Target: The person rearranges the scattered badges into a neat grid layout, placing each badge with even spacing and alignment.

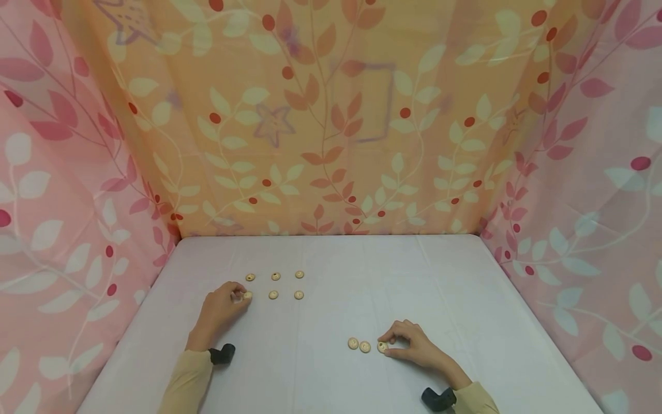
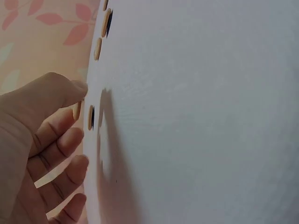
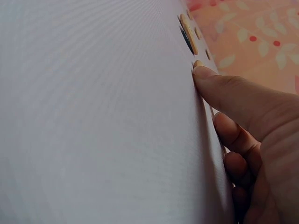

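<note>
My left hand [image 1: 219, 310] pinches a small round wooden disc [image 1: 248, 295] between thumb and fingers, at the left end of the nearer of two short rows. In the left wrist view, that disc [image 2: 77, 110] shows below the thumb tip, and another disc [image 2: 91, 117] lies close by on the table. On the right, my right hand [image 1: 414, 345] has thumb and forefinger at opposite edges of a pale disc [image 1: 383, 347] with a dark mark. Two similar discs, one [image 1: 365, 347] beside the other [image 1: 353, 343], lie just left of it. The right thumb partly hides its disc [image 3: 199, 63] in the right wrist view.
The far row holds three discs, left [image 1: 250, 277], middle [image 1: 276, 276] and right [image 1: 299, 274]. Two more, one [image 1: 273, 295] and another [image 1: 299, 295], continue the near row. Patterned curtains [image 1: 331, 172] enclose the white table [image 1: 331, 379] at the back and sides.
</note>
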Tool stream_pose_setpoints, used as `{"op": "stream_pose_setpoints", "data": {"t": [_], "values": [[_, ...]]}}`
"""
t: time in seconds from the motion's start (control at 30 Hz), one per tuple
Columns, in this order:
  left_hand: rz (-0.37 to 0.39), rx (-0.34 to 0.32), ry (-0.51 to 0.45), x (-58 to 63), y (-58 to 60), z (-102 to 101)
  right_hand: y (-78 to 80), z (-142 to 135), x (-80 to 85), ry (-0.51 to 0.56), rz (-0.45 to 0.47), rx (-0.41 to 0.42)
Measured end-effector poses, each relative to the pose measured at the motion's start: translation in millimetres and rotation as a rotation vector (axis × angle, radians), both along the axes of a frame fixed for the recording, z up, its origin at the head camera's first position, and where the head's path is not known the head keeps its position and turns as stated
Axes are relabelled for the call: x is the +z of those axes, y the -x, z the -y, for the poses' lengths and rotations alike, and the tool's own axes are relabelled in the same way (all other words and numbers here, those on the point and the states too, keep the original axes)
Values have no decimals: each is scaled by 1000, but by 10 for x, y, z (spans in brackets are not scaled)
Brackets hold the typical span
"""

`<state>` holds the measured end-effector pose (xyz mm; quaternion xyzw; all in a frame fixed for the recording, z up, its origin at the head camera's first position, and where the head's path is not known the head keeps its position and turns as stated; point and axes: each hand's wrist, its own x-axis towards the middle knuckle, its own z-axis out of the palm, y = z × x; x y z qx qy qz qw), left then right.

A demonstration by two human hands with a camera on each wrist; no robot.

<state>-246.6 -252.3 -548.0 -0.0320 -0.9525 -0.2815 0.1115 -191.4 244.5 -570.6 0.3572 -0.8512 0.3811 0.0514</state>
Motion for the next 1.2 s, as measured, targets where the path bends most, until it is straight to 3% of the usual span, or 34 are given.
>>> {"op": "stream_pose_setpoints", "data": {"t": [0.33, 0.77, 1.0, 1.2], "values": [[62, 1, -3, -62, 65, 75, 33, -52, -39, -20, 38, 20], [138, 12, -5, -46, 70, 88, 17, -9, -13, -5, 27, 4], [135, -9, -27, -28, 56, 75, -102, 78, 298, 10, 49, 26], [92, -18, -28, -31, 18, 36, -119, 81, 324, 11, 45, 28]]}}
